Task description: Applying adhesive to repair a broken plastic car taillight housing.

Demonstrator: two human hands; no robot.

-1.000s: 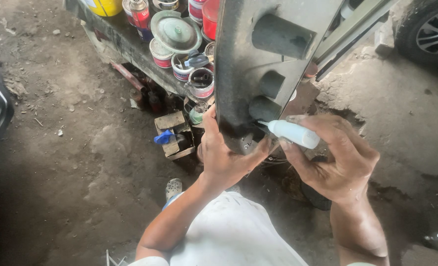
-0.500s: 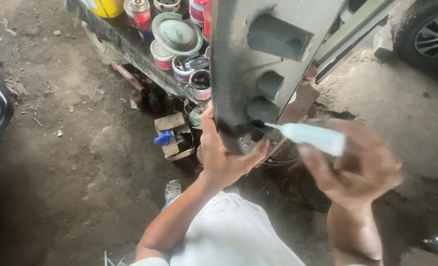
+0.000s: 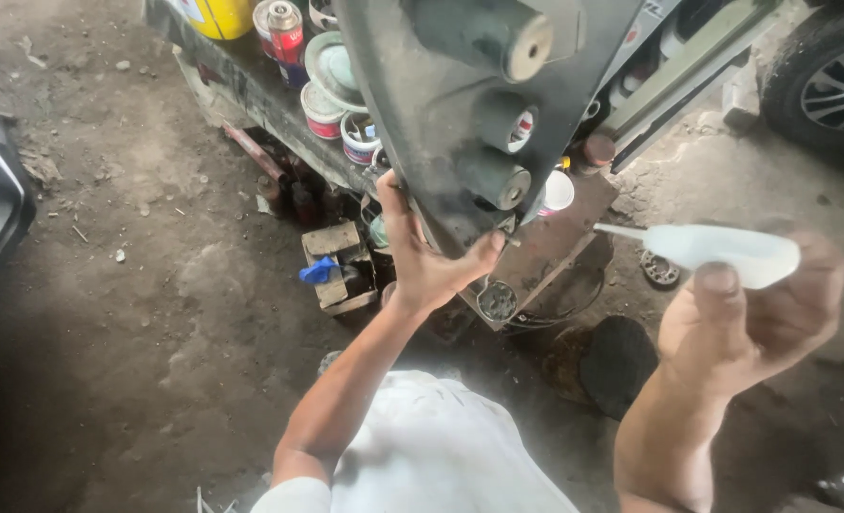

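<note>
Grey panel (image 3: 422, 114) above dirt floor (image 3: 137, 313)

Open room is found from 7 to 10 o'clock over the dirt floor (image 3: 108, 313), broken only by a wood block (image 3: 338, 266) near centre. The way to 12 o'clock is blocked by the grey panel (image 3: 441, 123) and the cans (image 3: 331, 85) on the shelf (image 3: 241, 81). A gap is left between panel and bottle (image 3: 726, 252) at 3 o'clock. A tyre (image 3: 835, 81) stands at 2 o'clock.
</note>
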